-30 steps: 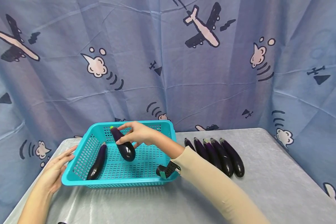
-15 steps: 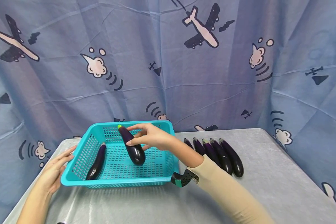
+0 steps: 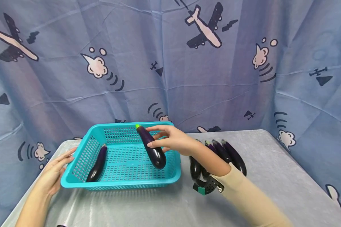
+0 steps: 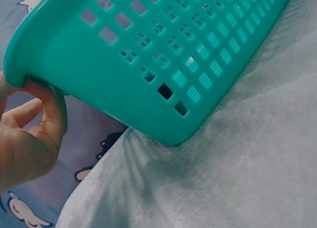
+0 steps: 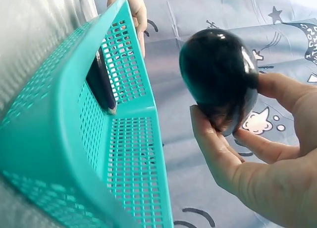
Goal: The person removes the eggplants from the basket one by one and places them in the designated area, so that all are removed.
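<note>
A dark, glossy eggplant (image 3: 157, 157), its green stem end up and to the left, is tilted over the right part of a turquoise plastic basket (image 3: 125, 183). My right hand (image 3: 174, 138) pinches it between thumb and fingers; the right wrist view shows the rounded end of the held eggplant (image 5: 213, 64) above the basket's level. Another eggplant (image 3: 98, 165) lies along the basket's left side. At the left rim is my left hand (image 3: 53, 173); in the left wrist view, the fingers of this hand (image 4: 29, 143) curl under the rim.
Right of the basket, several eggplants (image 3: 235, 156) lie side by side on the grey table (image 3: 284, 176), partly hidden by the right forearm. A blue curtain (image 3: 130, 56) printed with planes hangs behind the table.
My right hand has moved right with the eggplant, from over the basket's middle to near its right side. My left hand has stayed at the left rim.
</note>
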The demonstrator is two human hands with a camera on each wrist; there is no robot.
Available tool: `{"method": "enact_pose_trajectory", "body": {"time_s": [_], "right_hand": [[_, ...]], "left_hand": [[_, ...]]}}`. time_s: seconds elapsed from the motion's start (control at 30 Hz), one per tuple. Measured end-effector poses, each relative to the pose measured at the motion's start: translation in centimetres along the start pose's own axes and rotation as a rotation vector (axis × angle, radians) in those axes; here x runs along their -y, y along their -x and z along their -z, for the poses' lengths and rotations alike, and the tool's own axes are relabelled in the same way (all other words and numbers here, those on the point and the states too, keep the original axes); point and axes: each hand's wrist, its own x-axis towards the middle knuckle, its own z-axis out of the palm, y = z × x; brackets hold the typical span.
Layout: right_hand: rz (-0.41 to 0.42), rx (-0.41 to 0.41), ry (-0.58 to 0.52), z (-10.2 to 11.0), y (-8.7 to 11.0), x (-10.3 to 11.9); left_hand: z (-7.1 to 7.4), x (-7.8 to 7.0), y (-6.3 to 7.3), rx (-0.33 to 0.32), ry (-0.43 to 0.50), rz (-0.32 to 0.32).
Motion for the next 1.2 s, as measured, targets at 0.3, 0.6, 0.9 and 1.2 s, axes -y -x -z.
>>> {"method": "enact_pose_trajectory", "body": {"time_s": [0.3,0.6,0.9,1.2], "right_hand": [[0.003,-0.058,0.029,2.0,2.8,-0.3],[-0.001,-0.121,0.069,3.6,5.2,-1.4],[-0.024,-0.155,0.082,4.6,7.5,-2.8],[-0.051,-0.218,0.063,5.9,9.7,-3.7]], "left_hand": [[0.1,0.1,-0.1,-0.026,-0.019,0.044],[0.1,0.1,0.0,-0.01,-0.003,0.036],[0.0,0.1,0.1,-0.006,0.012,0.026],[0.1,0.1,-0.1,0.001,0.009,0.02]]}}
